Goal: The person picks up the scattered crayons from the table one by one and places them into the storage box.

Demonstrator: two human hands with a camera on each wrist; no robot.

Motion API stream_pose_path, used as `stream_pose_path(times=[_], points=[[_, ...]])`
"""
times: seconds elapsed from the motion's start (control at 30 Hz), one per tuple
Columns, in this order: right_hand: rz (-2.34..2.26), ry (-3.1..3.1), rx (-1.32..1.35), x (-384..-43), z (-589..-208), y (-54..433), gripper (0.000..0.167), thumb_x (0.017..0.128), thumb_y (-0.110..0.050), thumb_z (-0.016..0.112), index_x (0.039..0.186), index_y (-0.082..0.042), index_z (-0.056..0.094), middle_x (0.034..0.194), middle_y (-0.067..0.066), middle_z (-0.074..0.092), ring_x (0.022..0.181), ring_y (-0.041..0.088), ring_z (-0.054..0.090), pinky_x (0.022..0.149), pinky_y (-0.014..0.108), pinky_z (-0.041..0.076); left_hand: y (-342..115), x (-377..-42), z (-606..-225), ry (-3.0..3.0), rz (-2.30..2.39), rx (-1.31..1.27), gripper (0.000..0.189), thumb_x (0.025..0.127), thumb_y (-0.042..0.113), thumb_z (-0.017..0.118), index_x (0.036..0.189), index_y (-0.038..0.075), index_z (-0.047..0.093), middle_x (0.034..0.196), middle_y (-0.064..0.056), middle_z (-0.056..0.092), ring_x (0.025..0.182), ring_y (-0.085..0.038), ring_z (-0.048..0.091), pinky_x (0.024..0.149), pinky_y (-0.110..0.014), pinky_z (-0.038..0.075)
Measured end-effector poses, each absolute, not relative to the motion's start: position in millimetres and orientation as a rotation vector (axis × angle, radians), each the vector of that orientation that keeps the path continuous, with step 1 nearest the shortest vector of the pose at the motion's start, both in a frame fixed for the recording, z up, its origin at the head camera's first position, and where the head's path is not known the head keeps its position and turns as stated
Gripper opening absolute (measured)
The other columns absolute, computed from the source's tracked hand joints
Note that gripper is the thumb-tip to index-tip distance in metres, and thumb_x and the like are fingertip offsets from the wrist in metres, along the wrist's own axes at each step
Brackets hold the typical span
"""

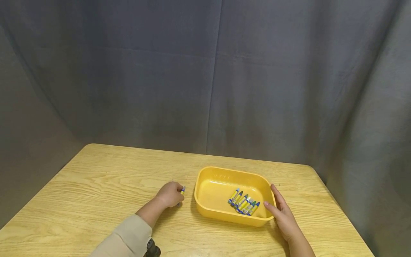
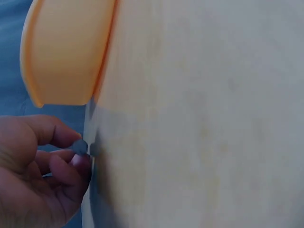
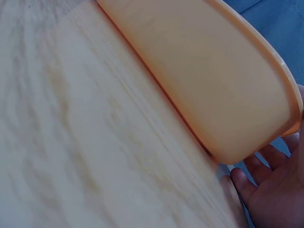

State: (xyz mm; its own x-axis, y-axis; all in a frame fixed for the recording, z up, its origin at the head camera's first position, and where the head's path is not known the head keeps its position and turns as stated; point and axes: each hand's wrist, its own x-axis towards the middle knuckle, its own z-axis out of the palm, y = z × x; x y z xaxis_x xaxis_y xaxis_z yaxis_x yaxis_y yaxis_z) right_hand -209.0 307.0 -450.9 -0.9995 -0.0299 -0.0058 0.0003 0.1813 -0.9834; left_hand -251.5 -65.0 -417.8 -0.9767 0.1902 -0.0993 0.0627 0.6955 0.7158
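Note:
My left hand (image 1: pixel 170 194) is just left of the yellow plastic tub (image 1: pixel 231 216), low over the table. Between thumb and fingers it pinches a crayon (image 1: pixel 182 191) with a yellow and blue wrapper. In the left wrist view the grey end of that crayon (image 2: pixel 80 147) pokes out from the fingertips, close to the tabletop. On the tub's right side, my right hand (image 1: pixel 284 216) holds the wall, thumb over the rim and fingers along the outside. Several crayons (image 1: pixel 243 203) in yellow and blue wrappers, with blue, green and pale tips, lie side by side inside the tub toward its right end.
The tub stands on a light wood-grain table (image 1: pixel 106 185) with rounded far corners. A dark grey curtain (image 1: pixel 154 78) hangs behind the table and along both sides. Near the left sleeve sits a small black object (image 1: pixel 152 248) at the bottom of the head view.

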Motion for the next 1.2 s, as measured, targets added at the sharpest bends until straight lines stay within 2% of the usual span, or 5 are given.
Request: stream_pose_path(times=[0.13, 0.37, 0.6, 0.97, 1.2], points=[[-2.002, 2.393, -0.033, -209.4, -451.7, 307.4, 0.077, 0.099, -0.017, 0.053, 0.159, -0.015, 0.004, 0.166, 0.002, -0.007, 0.152, 0.027, -0.013, 0.121, 0.05, -0.002, -66.9, -255.1, -411.5, 2.644, 1.319, 0.183, 0.048, 0.084, 0.001, 0.055, 0.13, -0.012, 0.055, 0.087, -0.009, 0.06, 0.048, -0.008, 0.038, 0.046, -0.018, 0.033], [-1.966, 2.427, -0.037, -209.3, -451.8, 309.5, 0.076, 0.1, -0.019, 0.052, 0.159, -0.016, 0.005, 0.166, 0.001, -0.006, 0.152, 0.028, -0.01, 0.113, 0.007, 0.014, -55.4, -266.1, -392.0, 2.439, 1.571, 0.187, 0.049, 0.087, 0.0, 0.051, 0.135, -0.007, 0.053, 0.063, 0.001, 0.046, 0.049, -0.008, 0.032, 0.049, -0.02, 0.029], [-1.977, 2.419, -0.028, -210.6, -452.5, 309.6, 0.076, 0.1, -0.019, 0.052, 0.159, -0.016, 0.005, 0.166, 0.002, -0.005, 0.152, 0.028, -0.011, 0.122, 0.047, 0.001, -32.2, -273.3, -378.0, 2.369, 1.614, 0.235, 0.047, 0.088, 0.004, 0.054, 0.134, -0.002, 0.057, 0.098, -0.01, 0.063, 0.072, -0.015, 0.051, 0.061, -0.026, 0.04], [-1.992, 2.424, -0.038, -211.8, -452.2, 308.5, 0.076, 0.1, -0.017, 0.052, 0.159, -0.014, 0.006, 0.166, 0.003, -0.005, 0.152, 0.031, -0.012, 0.121, 0.056, 0.001, 11.6, -278.2, -371.9, 2.344, 1.564, 0.343, 0.05, 0.086, -0.001, 0.053, 0.136, -0.002, 0.055, 0.071, 0.0, 0.05, 0.058, -0.01, 0.041, 0.05, -0.019, 0.032], [-2.007, 2.416, -0.036, -212.6, -453.4, 307.0, 0.076, 0.1, -0.017, 0.053, 0.159, -0.014, 0.006, 0.166, 0.004, -0.006, 0.151, 0.03, -0.013, 0.121, 0.056, -0.001, 42.1, -281.5, -384.9, 2.374, 1.492, 0.286, 0.046, 0.084, -0.006, 0.055, 0.13, -0.005, 0.059, 0.09, -0.009, 0.06, 0.049, -0.007, 0.036, 0.048, -0.018, 0.034]])
